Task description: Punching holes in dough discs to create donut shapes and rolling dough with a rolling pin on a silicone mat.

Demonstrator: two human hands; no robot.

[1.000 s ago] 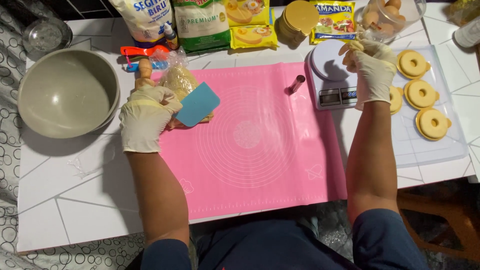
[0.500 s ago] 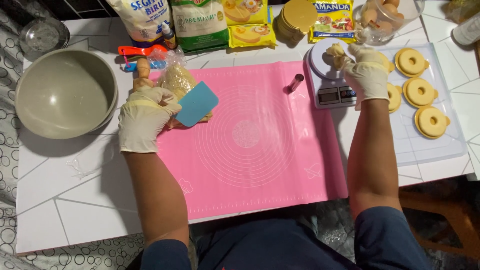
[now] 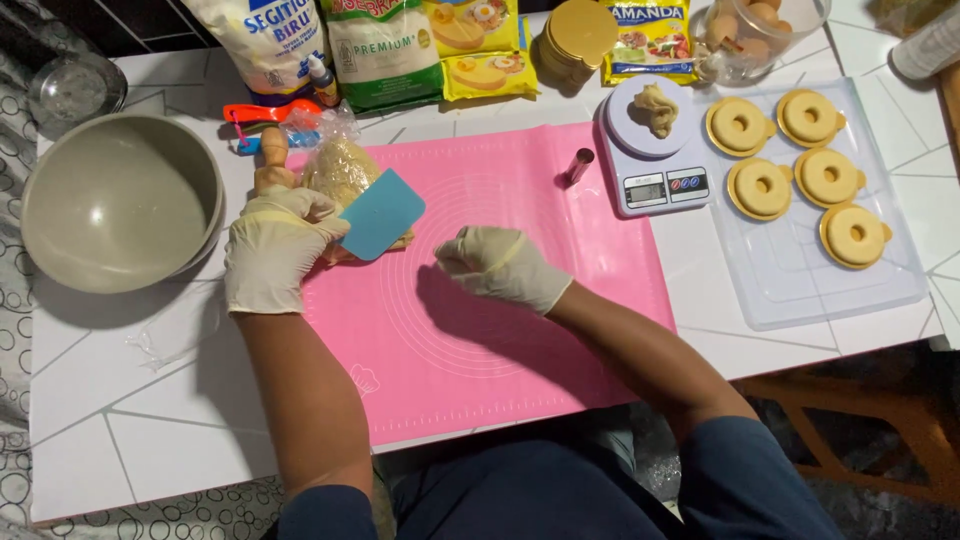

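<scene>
Dough (image 3: 343, 170), a pale yellow lump in a clear bag, sits at the upper left of the pink mat (image 3: 520, 350). Just below it, the gloved left hand (image 3: 275, 245) pinches a blue scraper (image 3: 382, 213) between thumb and fingers. Toward frame centre, the gloved right hand (image 3: 500, 265) hovers with fingers curled together, holding nothing visible. A dough piece (image 3: 655, 108) rests on the scale (image 3: 655, 160), upper right.

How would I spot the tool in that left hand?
Find the pink mat in the middle of the table. At its upper left edge, the gloved left hand holds a scraper over bagged dough. It is the only flat, light-blue card with rounded corners.
</scene>
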